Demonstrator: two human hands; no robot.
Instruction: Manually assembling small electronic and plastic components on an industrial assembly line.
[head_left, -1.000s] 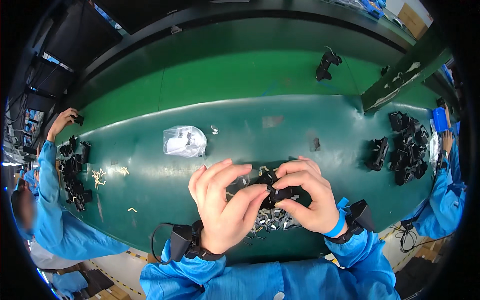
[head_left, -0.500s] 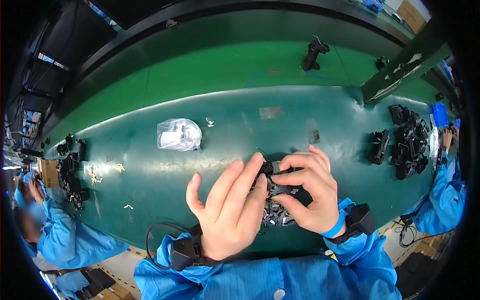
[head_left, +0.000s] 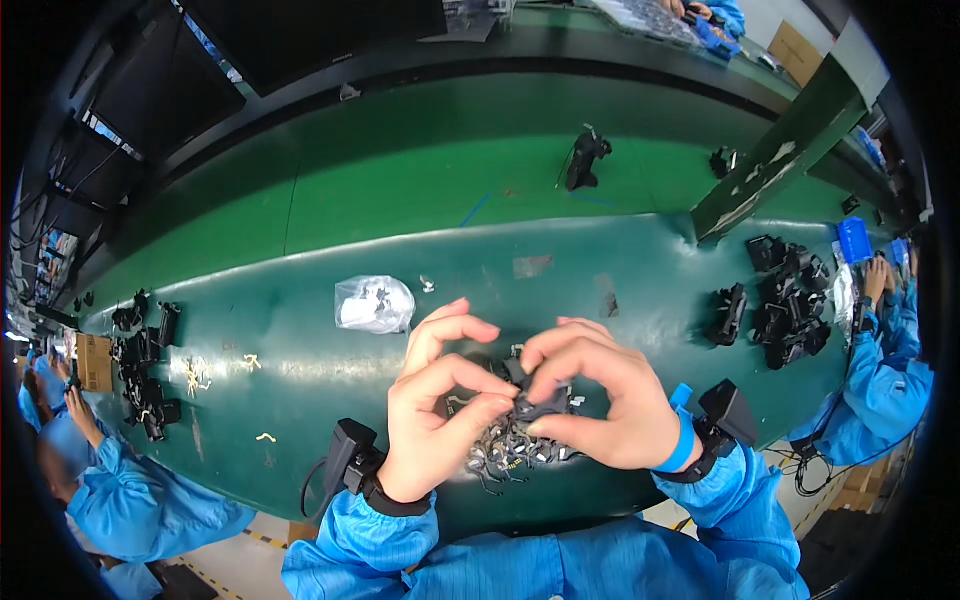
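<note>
Over a pile of small wired parts, my right hand grips a small black plastic part between thumb and fingers. My left hand is closed in a pinch at the part's left edge, its thumb and index fingertips meeting there. Fingers cover much of the part, so its full shape is hidden. Beyond my left hand lies a clear plastic bag with white pieces inside. A small light-coloured scrap rests beside the bag.
Black device bodies are heaped at the right, others at the left. Pale strips lie near the left heap. A black device stands on the far green surface; a green post rises at right. Co-workers sit on both sides.
My left hand's fingers have gone from stretched out to a pinch at the black part. The view has tilted up slightly, and more of the wired pile shows.
</note>
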